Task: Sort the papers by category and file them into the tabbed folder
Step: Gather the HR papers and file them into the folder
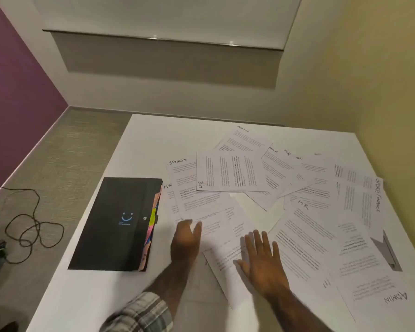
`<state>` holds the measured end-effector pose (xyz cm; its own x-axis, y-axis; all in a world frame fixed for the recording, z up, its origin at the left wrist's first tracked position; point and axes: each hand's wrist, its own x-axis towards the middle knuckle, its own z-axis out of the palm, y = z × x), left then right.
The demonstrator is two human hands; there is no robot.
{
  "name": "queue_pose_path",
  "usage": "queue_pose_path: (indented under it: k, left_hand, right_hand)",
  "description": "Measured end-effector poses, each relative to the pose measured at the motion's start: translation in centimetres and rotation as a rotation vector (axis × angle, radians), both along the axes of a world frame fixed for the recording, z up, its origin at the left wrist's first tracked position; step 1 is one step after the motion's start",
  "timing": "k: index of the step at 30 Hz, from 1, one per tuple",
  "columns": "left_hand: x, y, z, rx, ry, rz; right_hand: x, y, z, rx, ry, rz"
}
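Head view: my right hand [261, 262] lies flat, fingers spread, on the papers [233, 171]. My left hand [186, 238], blurred, looks open over them. The tabbed folder [115, 224] lies closed just left of it.

Upper centre, the far sheet [243, 142] is headed "ADMIN". Left of centre, the left sheet [187, 185] reads "SPORTS". The sideways sheet [230, 171] over it reads "HR", as does the page edge [170, 202] beside the black folder [110, 224]. The folder bears a blue smile over lettering too small to read. The fanned sheets [283, 171], upper right, show "…ANCE", "HR" and "…MIN". The centre-right sheet [304, 236] reads "HR". On the right-edge sheet [359, 202] "SPORTS/FINANCE" runs sideways. The lower-right sheet [369, 281] reads "ADMIN", upside down.
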<state>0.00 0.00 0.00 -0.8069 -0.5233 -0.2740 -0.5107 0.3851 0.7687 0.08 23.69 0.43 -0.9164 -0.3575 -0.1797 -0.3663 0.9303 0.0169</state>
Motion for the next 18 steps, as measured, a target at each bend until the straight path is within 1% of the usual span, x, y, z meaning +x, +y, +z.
queue_pose_path:
  k: [1,2,3,4,8,11,12,14,16,18]
  left_hand:
    - [-1.4,-0.5,-0.2,0.052,0.045,0.061]
    - [-2.6,-0.9,0.3,0.112,0.051,0.115]
    - [-4.2,-1.2,0.5,0.138,0.063,0.16]
    - [-5.9,-1.7,1.2,0.146,0.02,0.183]
    - [-11.8,-2.6,0.1,0.069,0.012,0.182]
    - [-15.1,-3.2,-1.7,0.035,-0.106,0.14]
    - [-15.8,-3.1,-2.0,0.046,-0.151,0.125]
    - [-17.2,-3.2,-2.5,-0.003,-0.202,0.117]
    - [-18.4,-3.1,-2.8,-0.089,-0.26,0.121]
    - [-19.1,-2.9,-2.9,-0.116,-0.288,0.151]
  right_hand:
    - [-0.2,-0.5,-0.1,-0.006,-0.003,0.006]
    - [-0.5,-1.0,0.5,0.002,-0.044,-0.015]
    - [-1.0,-1.5,0.6,0.005,-0.047,0.013]
    - [-1.2,-2.0,1.2,0.015,-0.065,0.01]
    - [-3.3,-2.8,1.3,-0.064,-0.063,0.088]
    - [-4.7,-3.0,1.5,-0.196,-0.021,0.103]
    - [-5.1,-3.1,1.8,-0.246,0.0,0.087]
    - [-5.9,-3.3,2.2,-0.337,0.046,0.029]
    - [-6.3,-3.1,2.4,-0.394,0.06,0.009]
    - [-6.6,-2.6,2.4,-0.417,0.056,0.047]
